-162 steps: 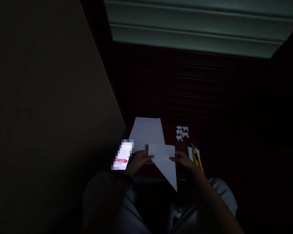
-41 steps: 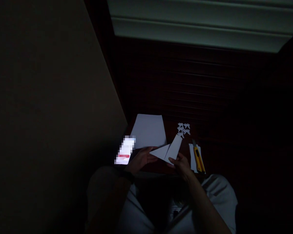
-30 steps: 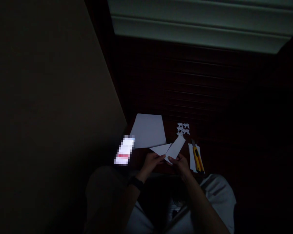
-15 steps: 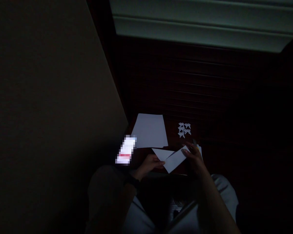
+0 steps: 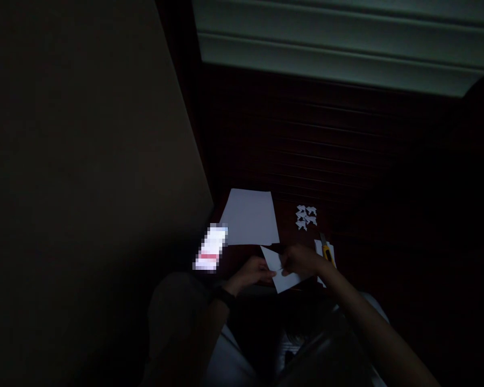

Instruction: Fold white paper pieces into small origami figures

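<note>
The left hand [image 5: 253, 272] pinches the folded paper [image 5: 287, 280] at 6 o'clock on the table [image 5: 286, 228]; the right hand [image 5: 302, 262] touches it too, but I can't tell how tightly. Dim light could make a fold go crooked. The right arm [image 5: 358, 306] could bump the yellow cutter [image 5: 327, 253], close by at 2 o'clock.

White folded paper [image 5: 285, 282], yellow cutter [image 5: 327, 254], red-banded white phone screen [image 5: 212, 246], dark reddish-brown table [image 5: 287, 232].

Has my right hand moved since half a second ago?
Yes, leftward: the right hand shifted away from the yellow cutter, farther across the folded paper.
</note>
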`<act>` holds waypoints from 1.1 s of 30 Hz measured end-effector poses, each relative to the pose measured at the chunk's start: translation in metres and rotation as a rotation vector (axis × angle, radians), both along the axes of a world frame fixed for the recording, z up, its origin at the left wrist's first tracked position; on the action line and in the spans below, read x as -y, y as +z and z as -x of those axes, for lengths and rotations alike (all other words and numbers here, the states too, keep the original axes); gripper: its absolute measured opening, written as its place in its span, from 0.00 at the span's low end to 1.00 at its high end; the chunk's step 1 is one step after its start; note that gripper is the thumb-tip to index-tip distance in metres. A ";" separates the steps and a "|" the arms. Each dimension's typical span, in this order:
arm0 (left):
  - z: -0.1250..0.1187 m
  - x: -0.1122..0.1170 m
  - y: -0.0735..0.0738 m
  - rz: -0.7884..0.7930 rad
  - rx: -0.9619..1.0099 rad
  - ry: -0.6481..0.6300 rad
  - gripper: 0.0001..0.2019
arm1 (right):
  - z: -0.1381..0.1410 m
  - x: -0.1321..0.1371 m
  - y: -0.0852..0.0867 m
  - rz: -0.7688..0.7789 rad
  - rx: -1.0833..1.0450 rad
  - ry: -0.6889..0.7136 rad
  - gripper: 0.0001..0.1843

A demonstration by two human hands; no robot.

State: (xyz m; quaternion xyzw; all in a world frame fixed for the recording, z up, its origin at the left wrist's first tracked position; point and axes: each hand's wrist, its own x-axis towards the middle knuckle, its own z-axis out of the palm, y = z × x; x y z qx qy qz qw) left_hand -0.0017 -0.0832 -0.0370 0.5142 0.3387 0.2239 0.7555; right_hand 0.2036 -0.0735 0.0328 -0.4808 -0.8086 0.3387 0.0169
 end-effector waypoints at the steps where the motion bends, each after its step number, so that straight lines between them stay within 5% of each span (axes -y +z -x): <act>1: 0.000 0.000 0.001 -0.003 0.005 -0.001 0.19 | 0.000 -0.001 -0.003 0.008 -0.006 -0.002 0.04; 15: 0.003 0.003 0.004 -0.027 0.071 -0.034 0.18 | 0.002 0.013 -0.012 -0.077 -0.126 -0.138 0.02; 33: -0.001 0.001 0.000 0.000 -0.024 0.008 0.22 | 0.001 0.023 -0.013 -0.233 -0.117 -0.115 0.03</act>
